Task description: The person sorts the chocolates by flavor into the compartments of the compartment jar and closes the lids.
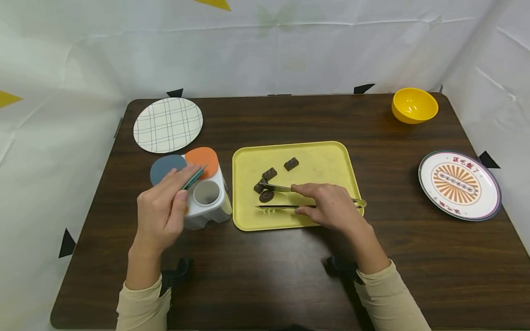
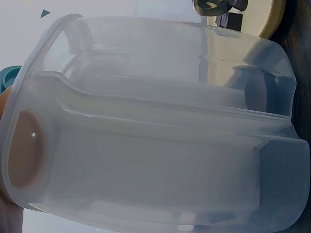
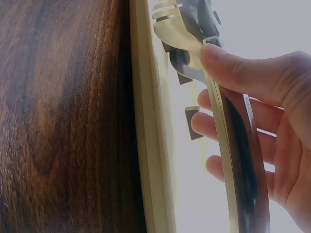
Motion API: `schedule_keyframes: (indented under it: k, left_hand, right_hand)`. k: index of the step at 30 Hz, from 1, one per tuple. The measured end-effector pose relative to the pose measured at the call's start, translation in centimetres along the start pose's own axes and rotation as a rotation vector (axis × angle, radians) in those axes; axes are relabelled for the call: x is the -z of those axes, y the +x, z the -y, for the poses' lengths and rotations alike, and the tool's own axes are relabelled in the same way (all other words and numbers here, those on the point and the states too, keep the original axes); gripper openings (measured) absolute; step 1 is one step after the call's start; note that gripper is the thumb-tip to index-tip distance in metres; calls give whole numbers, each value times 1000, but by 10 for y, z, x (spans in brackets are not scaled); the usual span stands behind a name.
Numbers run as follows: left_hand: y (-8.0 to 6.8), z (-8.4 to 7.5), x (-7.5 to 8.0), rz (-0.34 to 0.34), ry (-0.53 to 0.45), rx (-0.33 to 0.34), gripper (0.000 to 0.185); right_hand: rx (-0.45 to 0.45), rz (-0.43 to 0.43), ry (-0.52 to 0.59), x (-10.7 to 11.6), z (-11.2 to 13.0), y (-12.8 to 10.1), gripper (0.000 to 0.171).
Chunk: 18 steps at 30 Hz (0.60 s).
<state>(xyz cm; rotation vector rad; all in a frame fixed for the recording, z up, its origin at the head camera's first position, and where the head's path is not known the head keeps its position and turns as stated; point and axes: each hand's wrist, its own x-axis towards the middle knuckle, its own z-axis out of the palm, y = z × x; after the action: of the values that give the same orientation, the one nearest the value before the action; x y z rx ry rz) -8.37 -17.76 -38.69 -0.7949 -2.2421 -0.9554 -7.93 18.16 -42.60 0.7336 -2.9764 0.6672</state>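
Observation:
My left hand [image 1: 184, 184] grips the left side of a white plastic container [image 1: 209, 207]. Its fingers lie over a teal lid flap [image 1: 193, 178] at the top. Blue-grey [image 1: 164, 167] and orange [image 1: 204, 161] lid flaps stand open behind one round opening [image 1: 206, 192]. The translucent container [image 2: 160, 145] fills the left wrist view. My right hand [image 1: 304, 197] holds metal tongs [image 1: 281, 197] over the yellow tray [image 1: 327, 161]. The tongs' tips are spread around a round chocolate [image 1: 266, 196], with three block chocolates [image 1: 269, 174] nearby. In the right wrist view the tongs [image 3: 233, 126] run along the tray rim [image 3: 150, 145].
A plaid plate [image 1: 167, 124] lies at the back left of the dark wooden table [image 1: 265, 266]. A yellow bowl [image 1: 414, 105] sits at the back right, and a patterned plate [image 1: 458, 184] at the right. White sheeting surrounds the table on three sides.

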Motion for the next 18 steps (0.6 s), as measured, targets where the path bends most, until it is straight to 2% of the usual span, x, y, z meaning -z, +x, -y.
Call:
schedule_keyframes:
  k: [8,18]
  left_hand:
    - [0,0,0,6,0,2,48]
    - [0,0,-1,-4,2,2,49]
  right_hand:
    - [-1,-12,10,-4,1,1,46]
    - [57,-101,-6,-6,-2,2,37]
